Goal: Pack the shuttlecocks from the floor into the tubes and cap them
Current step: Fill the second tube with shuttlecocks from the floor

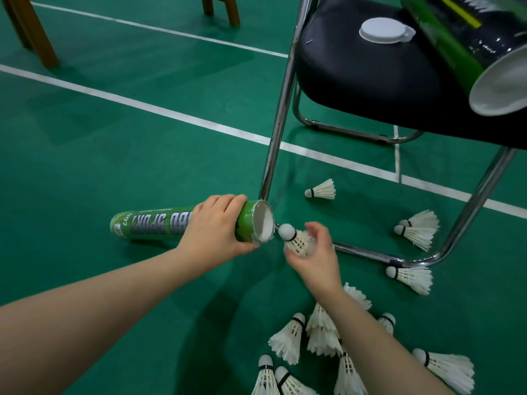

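Observation:
My left hand point(218, 225) grips a green tube point(159, 223) near its open end, which faces right. My right hand point(315, 252) holds a white shuttlecock point(295, 238) by its feathers, cork tip pointing at the tube's mouth and just short of it. Several more shuttlecocks lie in a heap point(322, 337) on the green floor under my right forearm. Others lie scattered near the chair legs point(320, 190), point(417, 229), point(410, 276). A white cap point(383, 29) rests on the chair seat.
A black folding chair point(356, 81) with chrome legs stands close on the right; its front leg point(273, 143) comes down just behind the tube's mouth. A second green tube point(462, 52) lies on the seat, open end toward me. Wooden legs point(31, 29) stand at far left.

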`<control>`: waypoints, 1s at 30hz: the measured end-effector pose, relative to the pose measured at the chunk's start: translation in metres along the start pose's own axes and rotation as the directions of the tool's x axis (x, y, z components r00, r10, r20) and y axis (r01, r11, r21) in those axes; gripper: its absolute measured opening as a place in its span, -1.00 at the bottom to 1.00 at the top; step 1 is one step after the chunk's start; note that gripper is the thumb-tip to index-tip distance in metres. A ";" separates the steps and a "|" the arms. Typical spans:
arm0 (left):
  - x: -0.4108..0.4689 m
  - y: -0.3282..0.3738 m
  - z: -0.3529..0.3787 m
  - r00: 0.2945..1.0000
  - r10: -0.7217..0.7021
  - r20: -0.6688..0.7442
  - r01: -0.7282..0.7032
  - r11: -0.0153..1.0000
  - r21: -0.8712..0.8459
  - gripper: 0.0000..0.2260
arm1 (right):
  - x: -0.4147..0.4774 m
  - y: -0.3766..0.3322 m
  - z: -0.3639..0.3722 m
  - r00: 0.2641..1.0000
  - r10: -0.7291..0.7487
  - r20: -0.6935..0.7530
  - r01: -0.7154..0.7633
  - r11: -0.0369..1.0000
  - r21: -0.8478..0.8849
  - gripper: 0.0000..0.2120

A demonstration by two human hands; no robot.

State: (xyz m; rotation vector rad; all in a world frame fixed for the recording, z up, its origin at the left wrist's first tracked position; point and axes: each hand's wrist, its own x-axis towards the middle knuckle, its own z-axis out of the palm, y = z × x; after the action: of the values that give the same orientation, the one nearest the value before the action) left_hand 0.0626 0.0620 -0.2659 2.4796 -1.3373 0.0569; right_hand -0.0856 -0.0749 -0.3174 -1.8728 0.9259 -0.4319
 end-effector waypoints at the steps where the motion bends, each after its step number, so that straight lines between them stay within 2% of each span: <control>1: 0.001 0.000 -0.001 1.000 -0.013 -0.002 0.013 1.000 0.003 -0.29 | 0.000 -0.010 -0.008 0.997 -0.074 -0.021 0.073 0.996 -0.058 -0.51; 4: 0.004 0.003 -0.003 0.999 -0.041 -0.015 0.041 0.999 0.016 -0.31 | 0.000 -0.036 -0.024 0.960 -0.280 0.012 0.274 0.930 -0.246 -0.60; 8: 0.005 0.010 -0.005 0.997 -0.071 -0.021 0.071 0.997 0.024 -0.34 | -0.008 -0.070 -0.021 0.938 -0.345 0.027 0.326 0.854 -0.405 -0.48; 11: 0.003 0.018 -0.006 0.997 -0.075 -0.027 0.075 0.997 0.011 -0.32 | -0.019 -0.092 -0.007 0.928 -0.345 0.137 0.371 0.849 -0.376 -0.36; 14: 0.002 0.022 -0.012 0.996 -0.091 -0.008 0.091 0.995 -0.036 -0.31 | -0.031 -0.100 0.003 0.883 -0.376 0.283 0.442 0.867 -0.229 -0.26; 16: 0.001 0.022 -0.017 0.994 -0.105 -0.005 0.105 0.994 -0.041 -0.30 | -0.035 -0.097 0.000 0.898 -0.400 0.181 0.424 0.899 -0.114 -0.28; 18: 0.001 0.021 -0.021 0.993 -0.114 -0.028 0.113 0.993 -0.029 -0.31 | -0.035 -0.089 -0.006 0.919 -0.393 0.019 0.393 0.915 -0.095 -0.38; 19: 0.001 0.021 -0.023 0.993 -0.117 -0.028 0.116 0.993 -0.023 -0.32 | -0.033 -0.086 -0.009 0.924 -0.382 -0.002 0.380 0.919 -0.106 -0.44; 20: 0.001 0.020 -0.024 0.992 -0.122 -0.020 0.121 0.992 -0.021 -0.31 | -0.033 -0.083 -0.011 0.924 -0.382 0.037 0.383 0.915 -0.123 -0.49; 24: 0.000 0.022 -0.021 0.995 -0.097 -0.007 0.097 0.995 -0.018 -0.28 | -0.031 -0.082 -0.007 0.848 -0.356 0.393 0.456 0.868 -0.198 -0.49; 27: -0.002 0.022 -0.015 0.999 -0.054 -0.002 0.054 0.998 0.010 -0.30 | -0.027 -0.079 -0.002 0.856 -0.268 0.442 0.352 0.929 -0.119 -0.51; 30: -0.007 0.020 -0.004 0.998 0.059 -0.025 -0.057 0.996 0.061 -0.39 | -0.022 -0.079 0.003 0.833 -0.088 0.546 0.108 0.994 -0.003 -0.60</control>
State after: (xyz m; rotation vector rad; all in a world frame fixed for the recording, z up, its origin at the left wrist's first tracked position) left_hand 0.0428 0.0589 -0.2586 2.4804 -1.4167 0.1455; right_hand -0.0654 -0.0367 -0.2471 -1.9277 0.4505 0.0724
